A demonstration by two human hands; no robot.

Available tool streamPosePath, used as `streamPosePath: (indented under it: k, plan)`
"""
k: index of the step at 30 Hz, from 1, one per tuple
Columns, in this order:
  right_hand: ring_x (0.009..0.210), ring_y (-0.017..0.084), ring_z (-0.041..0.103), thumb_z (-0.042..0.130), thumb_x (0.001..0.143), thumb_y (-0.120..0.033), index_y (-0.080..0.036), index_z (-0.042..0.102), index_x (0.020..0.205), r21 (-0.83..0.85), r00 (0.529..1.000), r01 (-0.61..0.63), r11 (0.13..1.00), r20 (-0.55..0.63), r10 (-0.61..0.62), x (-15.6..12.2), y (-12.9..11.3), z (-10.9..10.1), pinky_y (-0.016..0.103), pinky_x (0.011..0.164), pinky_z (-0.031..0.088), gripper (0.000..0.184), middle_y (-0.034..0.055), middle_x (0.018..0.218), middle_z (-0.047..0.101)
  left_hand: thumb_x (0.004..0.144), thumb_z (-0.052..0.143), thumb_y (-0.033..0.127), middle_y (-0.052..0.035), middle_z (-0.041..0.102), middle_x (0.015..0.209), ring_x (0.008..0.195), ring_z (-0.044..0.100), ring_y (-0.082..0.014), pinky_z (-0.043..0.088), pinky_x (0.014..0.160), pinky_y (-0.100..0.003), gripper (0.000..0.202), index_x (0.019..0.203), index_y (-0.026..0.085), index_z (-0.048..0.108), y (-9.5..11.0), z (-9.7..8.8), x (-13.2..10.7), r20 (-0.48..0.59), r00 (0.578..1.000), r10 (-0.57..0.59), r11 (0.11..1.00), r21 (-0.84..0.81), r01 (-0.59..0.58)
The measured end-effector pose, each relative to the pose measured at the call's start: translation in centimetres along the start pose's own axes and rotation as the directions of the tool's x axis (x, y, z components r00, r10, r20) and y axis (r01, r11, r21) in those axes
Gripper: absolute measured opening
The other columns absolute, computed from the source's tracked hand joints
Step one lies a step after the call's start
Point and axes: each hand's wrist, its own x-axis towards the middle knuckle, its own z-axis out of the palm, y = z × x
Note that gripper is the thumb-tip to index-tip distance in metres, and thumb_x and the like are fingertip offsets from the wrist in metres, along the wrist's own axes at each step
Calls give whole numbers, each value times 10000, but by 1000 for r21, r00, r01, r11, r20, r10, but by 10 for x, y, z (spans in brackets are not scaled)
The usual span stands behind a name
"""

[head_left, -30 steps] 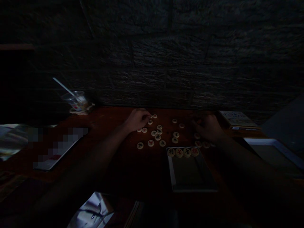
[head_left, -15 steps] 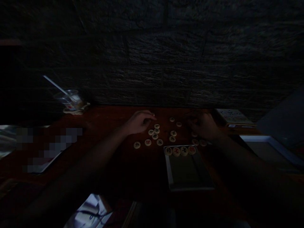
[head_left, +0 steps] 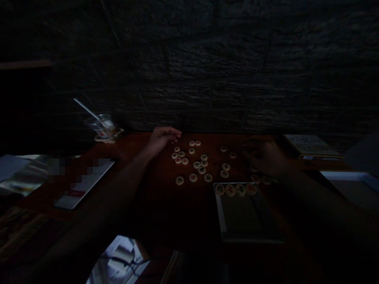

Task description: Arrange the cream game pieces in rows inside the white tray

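The scene is very dark. Several round pale game pieces [head_left: 197, 165] with red or black characters lie scattered on a dark red wooden table [head_left: 166, 205]. A shallow dark box [head_left: 248, 215] with a pale rim holds a row of pieces [head_left: 235, 189] along its far edge. My left hand [head_left: 161, 139] hovers at the far left of the scattered pieces, fingers loosely curled; nothing shows in it. My right hand [head_left: 265, 158] rests curled over pieces at the right of the group, too dark to see what it holds.
A clear plastic cup [head_left: 100, 126] with a straw stands at the far left by the stone wall [head_left: 207, 79]. A flat booklet [head_left: 84, 185] lies left, a printed box [head_left: 309, 144] and a pale-rimmed lid [head_left: 349, 185] right. Something glossy [head_left: 118, 262] sits near me.
My left hand lifted off the pieces and drew back to the left, uncovering several pieces beneath it. My right hand stayed about where it was. The camera shifted slightly.
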Motion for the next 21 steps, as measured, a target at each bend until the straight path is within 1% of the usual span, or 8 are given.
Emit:
streamPosePath:
  k: [2,4,7,9,13,17,19,21]
  plan:
    - [747,260,763,631,846,-282,-258,807,908,-10,1000,6,1000,-5,-6,0,1,0,360,651,573,189,69,941,821,683,632,144,-86,797,872,655,682,-151,530,593,-264,267,890,158,800,-3,-5,1,90,995,-35,994,110,24]
    - [769,260,770,616,858,-282,-258,802,911,-27,1000,1,1000,7,0,1,0,-1,355,655,575,195,69,954,821,699,608,137,-87,800,876,667,693,-155,532,603,-264,273,897,160,795,-4,-8,1,158,986,-52,979,203,19]
    - [781,257,775,594,874,-270,-247,798,934,-64,999,-9,998,37,11,0,-2,-4,349,665,581,214,77,967,818,694,629,119,-72,794,836,733,720,-169,554,675,-275,223,846,162,785,-2,-9,0,225,974,-39,964,264,-23]
    - [782,262,773,589,882,-263,-234,799,940,-84,999,-5,996,39,9,0,-3,-5,356,680,587,220,84,983,817,697,654,121,-59,783,790,729,718,-171,555,692,-279,174,812,166,778,1,-7,-3,261,965,-23,952,300,-59]
    - [806,266,774,601,883,-243,-228,799,923,-89,999,-25,996,28,27,0,-4,-6,359,720,593,203,85,981,815,753,654,157,-30,760,725,648,670,-147,505,640,-260,126,774,183,776,5,4,-11,272,962,28,908,396,-138]
    - [803,251,768,615,886,-249,-213,806,945,-54,998,-61,997,22,63,1,-10,-5,343,726,583,203,86,972,815,795,637,182,-27,784,789,727,694,-162,500,690,-270,146,792,193,783,5,21,-17,275,958,85,870,447,-206]
    - [830,255,766,610,900,-254,-194,807,975,-57,993,-114,992,-37,112,2,-12,-6,343,756,575,219,105,991,816,832,625,219,-37,798,837,781,708,-177,501,726,-283,166,820,191,788,6,30,-19,267,954,132,854,459,-247]
    - [867,270,766,587,919,-254,-161,802,1002,-93,969,-217,972,-139,203,3,-10,-10,338,767,560,249,142,1011,814,866,615,271,-41,804,862,767,705,-178,497,719,-288,201,900,194,798,7,36,-22,255,947,197,813,497,-303]
